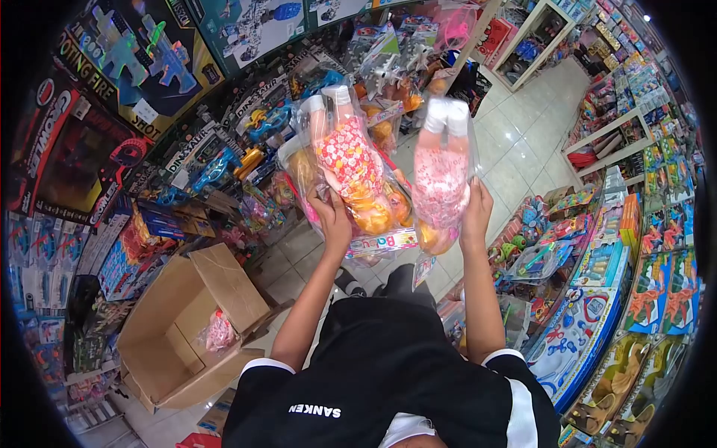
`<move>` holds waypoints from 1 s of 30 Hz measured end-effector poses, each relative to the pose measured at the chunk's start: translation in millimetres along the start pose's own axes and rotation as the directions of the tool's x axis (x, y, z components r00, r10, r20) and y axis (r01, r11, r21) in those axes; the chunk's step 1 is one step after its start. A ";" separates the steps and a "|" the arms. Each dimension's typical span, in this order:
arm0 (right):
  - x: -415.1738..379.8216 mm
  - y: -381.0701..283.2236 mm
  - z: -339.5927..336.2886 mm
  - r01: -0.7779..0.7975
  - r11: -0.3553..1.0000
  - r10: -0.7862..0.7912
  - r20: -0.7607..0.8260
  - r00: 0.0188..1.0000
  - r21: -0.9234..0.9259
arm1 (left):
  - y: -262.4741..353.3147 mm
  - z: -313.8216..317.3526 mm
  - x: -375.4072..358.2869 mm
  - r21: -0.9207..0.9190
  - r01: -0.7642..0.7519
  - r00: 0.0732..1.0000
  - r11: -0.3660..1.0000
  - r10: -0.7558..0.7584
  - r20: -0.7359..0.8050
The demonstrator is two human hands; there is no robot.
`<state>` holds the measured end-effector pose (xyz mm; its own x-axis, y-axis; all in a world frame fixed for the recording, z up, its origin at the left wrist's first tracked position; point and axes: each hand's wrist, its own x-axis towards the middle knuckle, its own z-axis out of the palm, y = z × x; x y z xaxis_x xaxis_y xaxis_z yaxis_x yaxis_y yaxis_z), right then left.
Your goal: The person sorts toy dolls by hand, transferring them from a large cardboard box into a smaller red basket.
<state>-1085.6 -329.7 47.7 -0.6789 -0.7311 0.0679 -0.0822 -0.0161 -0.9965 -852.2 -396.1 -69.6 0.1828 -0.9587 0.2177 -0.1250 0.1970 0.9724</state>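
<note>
My left hand is closed on the side of a doll in a red floral dress, wrapped in clear plastic. This doll lies head toward me, white-socked feet away, over more bagged dolls with a "Baby" label strip. My right hand grips the edge of a second bagged doll in a pale pink dress. It is upside down from my side too, its head near my body and its white feet pointing away. The fingers beneath both dolls are partly hidden.
An open cardboard box stands on the left, with a pink wrapped item inside. Boxed toys line the left wall. Packaged toys fill the right-hand shelves. Ahead, tiled floor runs between displays and a white-framed rack.
</note>
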 end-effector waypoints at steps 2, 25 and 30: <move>10.0 -17.0 24.5 0.114 0.994 -0.114 0.082 0.990 0.003 | 11.8 0.5 6.1 0.056 -0.085 0.996 0.995 0.087 -0.029; 87.5 40.7 175.5 0.688 0.720 -0.404 0.749 0.524 -0.093 | 20.1 13.7 35.0 0.415 0.025 0.998 0.909 -0.001 -0.057; 92.3 60.0 181.2 0.617 0.787 -0.385 0.756 0.528 -0.030 | 15.7 20.6 38.1 0.425 0.003 0.989 0.905 0.060 -0.135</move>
<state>-1020.9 -521.8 -14.8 0.2248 -0.8961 0.3827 -0.5054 -0.4430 -0.7405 -867.3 -433.9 -47.7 0.3049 -0.9086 0.2855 -0.5271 0.0886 0.8452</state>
